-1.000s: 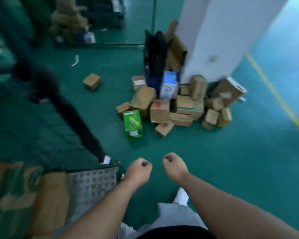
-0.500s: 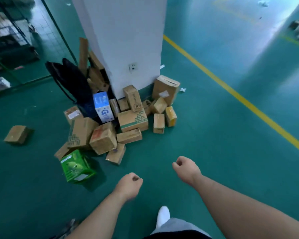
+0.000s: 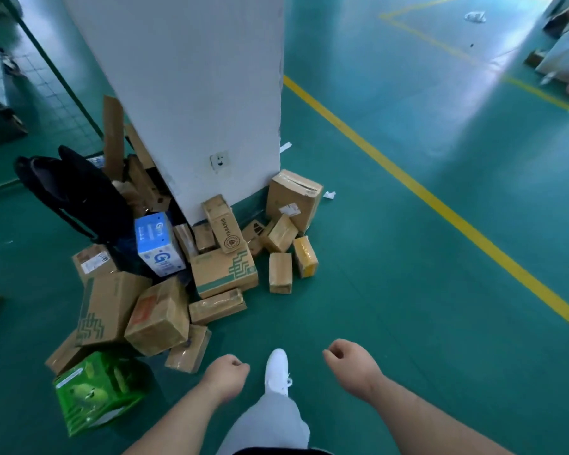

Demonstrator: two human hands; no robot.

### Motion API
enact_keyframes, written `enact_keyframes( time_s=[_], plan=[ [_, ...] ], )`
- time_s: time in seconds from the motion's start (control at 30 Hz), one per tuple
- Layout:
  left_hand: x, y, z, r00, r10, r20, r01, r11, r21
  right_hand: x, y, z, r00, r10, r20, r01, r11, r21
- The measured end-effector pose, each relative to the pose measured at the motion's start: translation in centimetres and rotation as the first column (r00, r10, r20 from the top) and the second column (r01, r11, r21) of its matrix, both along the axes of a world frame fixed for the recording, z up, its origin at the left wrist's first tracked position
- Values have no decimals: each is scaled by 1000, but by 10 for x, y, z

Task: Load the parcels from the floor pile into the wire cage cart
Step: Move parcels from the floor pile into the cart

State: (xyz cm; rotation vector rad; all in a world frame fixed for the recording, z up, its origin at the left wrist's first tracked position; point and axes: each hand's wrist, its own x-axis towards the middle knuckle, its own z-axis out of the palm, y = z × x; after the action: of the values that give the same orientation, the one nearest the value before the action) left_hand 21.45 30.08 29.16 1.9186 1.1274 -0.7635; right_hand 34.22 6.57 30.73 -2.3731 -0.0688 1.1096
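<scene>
The parcels (image 3: 224,274) lie heaped on the floor (image 3: 375,290) at the foot of the white pillar (image 3: 184,77); the cage cart is out of view. Left hand (image 3: 225,376) and right hand (image 3: 350,366) hover near the pile, fingers clenched on nothing. The cartons look stiff, taped and probably light. The nearest brown carton (image 3: 160,318) is best taken by two opposite sides.

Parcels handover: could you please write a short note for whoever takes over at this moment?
Hands: left hand and right hand both curled, empty, short of the parcels.
Parcels: heaped on the floor against the pillar; green box nearest, on the left.
Cart: out of view.
Done: cannot tell what is loaded.
Left: the whole heap shown.
</scene>
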Motion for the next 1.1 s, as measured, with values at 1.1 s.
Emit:
enact_keyframes(
  time_s=[1.1],
  plan=[
    [591, 16, 36, 976, 206, 78, -203, 978, -37, 666, 33, -7, 1000, 10, 10, -10, 999, -49]
  ],
)
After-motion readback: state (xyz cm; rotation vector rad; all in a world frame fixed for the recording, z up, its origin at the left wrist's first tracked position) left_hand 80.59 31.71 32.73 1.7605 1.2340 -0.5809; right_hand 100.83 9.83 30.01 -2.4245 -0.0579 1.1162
